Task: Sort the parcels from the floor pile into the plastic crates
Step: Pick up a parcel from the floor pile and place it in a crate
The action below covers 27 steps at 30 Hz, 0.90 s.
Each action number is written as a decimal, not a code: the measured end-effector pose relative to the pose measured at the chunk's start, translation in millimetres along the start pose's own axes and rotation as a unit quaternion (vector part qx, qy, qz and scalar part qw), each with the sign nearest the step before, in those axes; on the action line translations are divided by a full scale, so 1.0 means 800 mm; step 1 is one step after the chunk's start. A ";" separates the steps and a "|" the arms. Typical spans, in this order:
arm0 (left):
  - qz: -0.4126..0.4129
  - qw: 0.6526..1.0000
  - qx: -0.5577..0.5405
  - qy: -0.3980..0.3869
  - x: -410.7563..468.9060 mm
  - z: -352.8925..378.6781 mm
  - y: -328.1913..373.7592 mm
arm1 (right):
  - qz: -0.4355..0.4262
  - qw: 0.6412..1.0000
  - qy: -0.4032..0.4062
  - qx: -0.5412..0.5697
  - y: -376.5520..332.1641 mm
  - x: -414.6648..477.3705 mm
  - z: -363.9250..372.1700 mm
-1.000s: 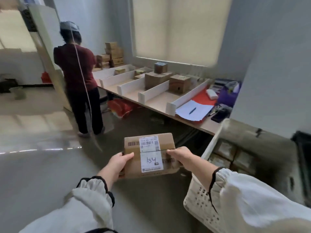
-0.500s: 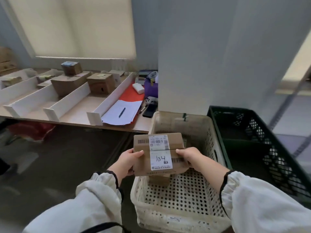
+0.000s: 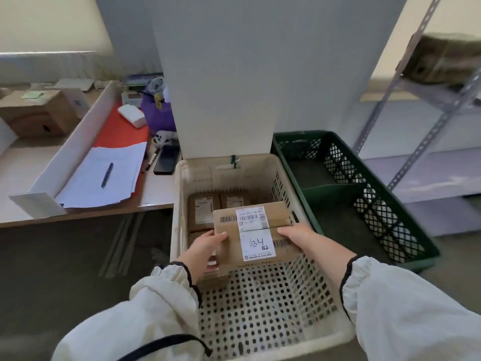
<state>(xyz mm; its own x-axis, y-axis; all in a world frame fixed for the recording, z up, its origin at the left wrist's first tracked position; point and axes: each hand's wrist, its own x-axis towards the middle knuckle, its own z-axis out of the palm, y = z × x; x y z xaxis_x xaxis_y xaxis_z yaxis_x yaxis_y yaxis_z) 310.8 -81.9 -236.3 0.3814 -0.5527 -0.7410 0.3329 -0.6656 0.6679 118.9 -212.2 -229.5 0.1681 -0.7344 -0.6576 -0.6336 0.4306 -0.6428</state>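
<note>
Grey floor carries a white crate (image 3: 182,194) with a green crate (image 3: 294,155) to its right. Your left hand (image 3: 205,246) and right hand (image 3: 299,237), arms reaching forward, grasp the parcel (image 3: 250,225) by its sides, over the white crate's parcels (image 3: 201,212).

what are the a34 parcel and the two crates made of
Parcel: looks like matte brown cardboard, going by its colour and its flap seam, with a white paper label. Cream crate: moulded plastic, dull finish, its floor pierced with regular holes. Green crate: probably the same hard plastic, with lattice walls.
</note>
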 end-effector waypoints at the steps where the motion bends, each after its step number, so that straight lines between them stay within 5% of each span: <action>1: -0.015 1.000 -0.005 -0.002 0.013 0.009 -0.004 | 0.011 1.000 -0.002 -0.010 0.006 0.011 -0.002; 14: -0.095 0.992 0.063 0.057 0.172 0.059 -0.037 | 0.092 0.995 -0.034 -0.001 0.077 0.168 0.053; 27: -0.058 0.985 0.154 0.054 0.256 0.059 -0.068 | 0.147 0.988 -0.026 -0.039 0.098 0.267 0.084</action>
<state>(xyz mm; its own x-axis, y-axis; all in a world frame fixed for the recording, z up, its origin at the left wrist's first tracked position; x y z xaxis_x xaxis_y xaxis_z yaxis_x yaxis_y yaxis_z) 330.1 -182.3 -427.4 0.4522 -0.4188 -0.7875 0.1089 -0.8504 0.5147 155.8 -299.7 -446.9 0.0052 -0.5557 -0.8314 -0.7162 0.5781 -0.3909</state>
